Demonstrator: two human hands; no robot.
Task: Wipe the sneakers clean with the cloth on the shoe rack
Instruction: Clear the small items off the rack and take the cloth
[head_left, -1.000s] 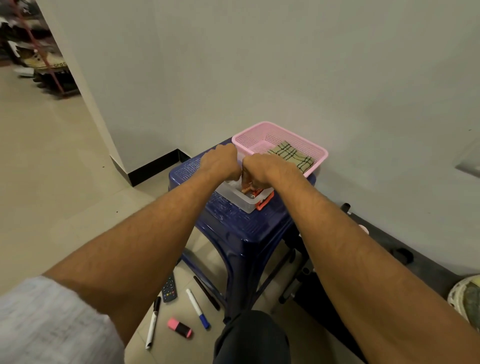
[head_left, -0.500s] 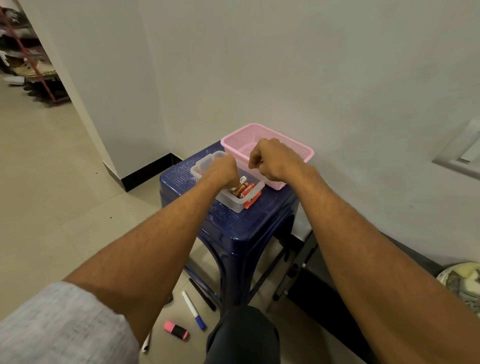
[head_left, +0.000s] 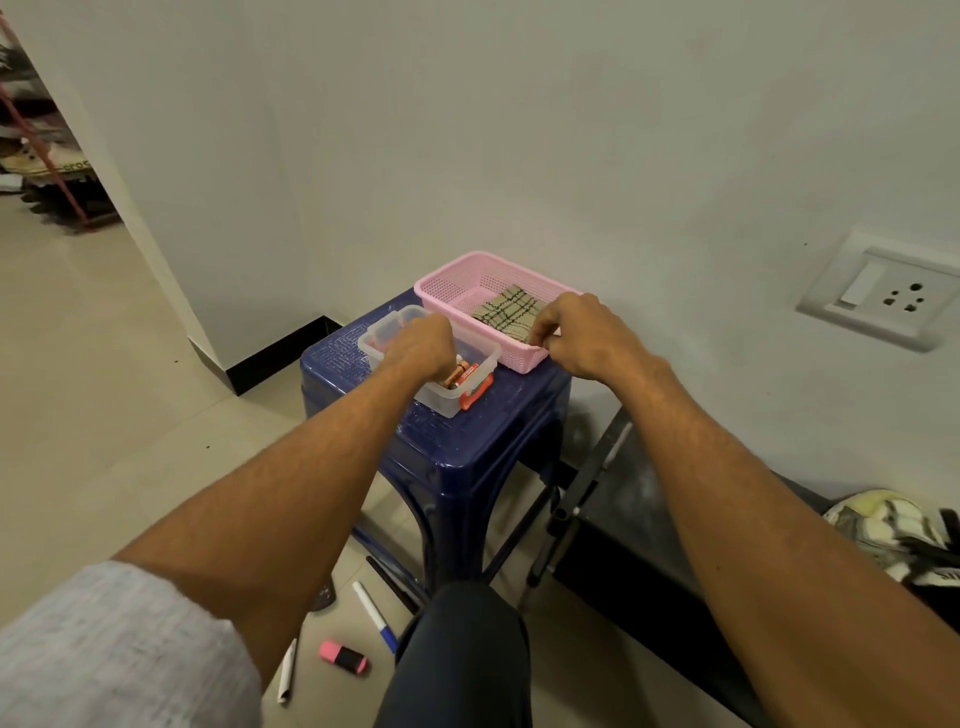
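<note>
- Left hand (head_left: 422, 347) dips curled into the clear box (head_left: 439, 401) of orange batteries (head_left: 462, 373); its grip is hidden, can't tell.
- Right hand (head_left: 584, 332) curls at the pink basket (head_left: 519, 358) corner; rim or cloth, can't tell.
- Checked cloth (head_left: 511, 310) lies in that basket.
- Far-left shoe rack (head_left: 49, 171): "croc" readable.

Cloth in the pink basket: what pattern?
Beige cloth with a dark check of crossing lines, lying in the pink basket; the head view shows it.

White wall (head_left: 467, 130) filling the back, socket (head_left: 883, 293) sitting at right. Beige tile floor (head_left: 104, 389) running left. Blue stool (head_left: 467, 457) standing near wall, black skirting (head_left: 280, 356) edging corner.
</note>
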